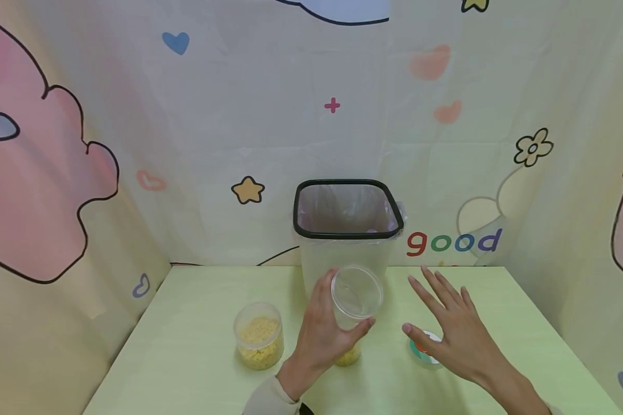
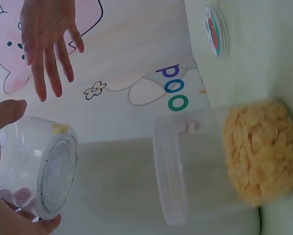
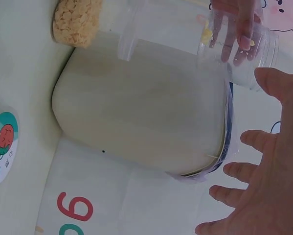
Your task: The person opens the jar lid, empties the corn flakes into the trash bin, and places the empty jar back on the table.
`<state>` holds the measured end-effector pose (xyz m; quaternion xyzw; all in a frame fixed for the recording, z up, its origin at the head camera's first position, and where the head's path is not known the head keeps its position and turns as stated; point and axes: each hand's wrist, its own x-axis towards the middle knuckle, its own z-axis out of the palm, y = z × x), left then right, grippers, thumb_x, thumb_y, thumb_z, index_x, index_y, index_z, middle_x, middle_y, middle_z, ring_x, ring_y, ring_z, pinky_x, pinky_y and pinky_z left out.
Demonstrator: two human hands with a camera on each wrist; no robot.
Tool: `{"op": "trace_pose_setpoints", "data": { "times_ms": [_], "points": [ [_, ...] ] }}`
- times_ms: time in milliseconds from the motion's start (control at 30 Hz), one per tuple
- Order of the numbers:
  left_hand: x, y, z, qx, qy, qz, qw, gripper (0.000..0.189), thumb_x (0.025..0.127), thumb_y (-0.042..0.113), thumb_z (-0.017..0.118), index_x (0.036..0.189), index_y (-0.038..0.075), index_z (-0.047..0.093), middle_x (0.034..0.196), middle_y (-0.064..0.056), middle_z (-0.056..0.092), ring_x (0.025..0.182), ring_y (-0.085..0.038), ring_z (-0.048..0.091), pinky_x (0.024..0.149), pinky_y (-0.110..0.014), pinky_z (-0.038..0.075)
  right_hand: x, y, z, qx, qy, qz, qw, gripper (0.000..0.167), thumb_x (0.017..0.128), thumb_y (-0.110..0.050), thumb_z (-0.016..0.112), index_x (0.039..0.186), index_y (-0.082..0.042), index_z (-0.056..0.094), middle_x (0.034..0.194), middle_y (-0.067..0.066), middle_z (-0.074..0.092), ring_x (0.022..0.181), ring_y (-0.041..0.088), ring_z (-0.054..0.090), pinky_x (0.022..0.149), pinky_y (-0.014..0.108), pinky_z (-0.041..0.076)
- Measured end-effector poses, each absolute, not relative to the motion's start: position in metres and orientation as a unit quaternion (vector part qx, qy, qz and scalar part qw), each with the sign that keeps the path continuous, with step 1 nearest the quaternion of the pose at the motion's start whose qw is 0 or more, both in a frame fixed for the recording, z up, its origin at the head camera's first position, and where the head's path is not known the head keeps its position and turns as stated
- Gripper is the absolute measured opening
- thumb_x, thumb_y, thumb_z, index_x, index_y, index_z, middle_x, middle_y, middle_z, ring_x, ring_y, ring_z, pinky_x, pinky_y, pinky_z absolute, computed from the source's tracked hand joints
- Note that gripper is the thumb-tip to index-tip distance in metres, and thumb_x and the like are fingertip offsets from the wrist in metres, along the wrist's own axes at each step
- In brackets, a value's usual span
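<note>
My left hand (image 1: 324, 331) holds a clear plastic jar (image 1: 357, 302) by its sides, raised above the table in front of the bin. The jar has its mouth up, and a few yellow bits cling to it low down. To the right, my right hand (image 1: 454, 331) is held in the air with fingers spread, apart from the jar. Below its thumb lies a round lid (image 3: 3, 142) with a teal edge and red fruit printed on it. Under the held jar stands a clear tub of yellow flakes (image 2: 261, 152), mostly hidden in the head view.
Another tub of yellow flakes (image 1: 259, 340) stands to the left on the pale green table (image 1: 187, 334). Behind the hands is a pale bin (image 1: 348, 253) with a dark rim and a plastic liner. A printed curtain (image 1: 239, 104) encloses the back and sides.
</note>
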<state>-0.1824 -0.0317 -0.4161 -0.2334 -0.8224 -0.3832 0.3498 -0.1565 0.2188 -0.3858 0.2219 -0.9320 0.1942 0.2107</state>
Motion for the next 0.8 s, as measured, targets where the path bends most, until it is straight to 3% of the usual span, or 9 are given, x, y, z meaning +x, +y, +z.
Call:
{"op": "trace_pose_setpoints", "data": {
  "times_ms": [367,800],
  "points": [
    [-0.180,-0.011,-0.427,-0.232,-0.820,-0.410,0.326,0.099,0.069,0.039,0.087,0.145,0.004,0.034,0.140,-0.009,0.049,0.122,-0.024,0.056,0.098,-0.039,0.053,-0.149,0.229,-0.395,0.204,-0.936,0.203,0.202,0.079,0.087,-0.046,0.069,0.154,-0.028,0.032,0.164,0.004,0.022,0.151,0.033,0.018,0.119,0.066,0.005],
    [-0.178,0.011,-0.438,-0.205,-0.816,-0.476,0.255,0.099,0.071,0.038,0.085,0.147,0.006,0.030,0.138,-0.008,0.050,0.119,-0.025,0.058,0.094,-0.043,0.054,-0.135,0.254,-0.414,0.176,-0.946,0.183,0.202,0.080,0.087,-0.044,0.069,0.155,-0.029,0.028,0.164,0.007,0.022,0.152,0.031,0.015,0.120,0.064,-0.001]
  ]
}}
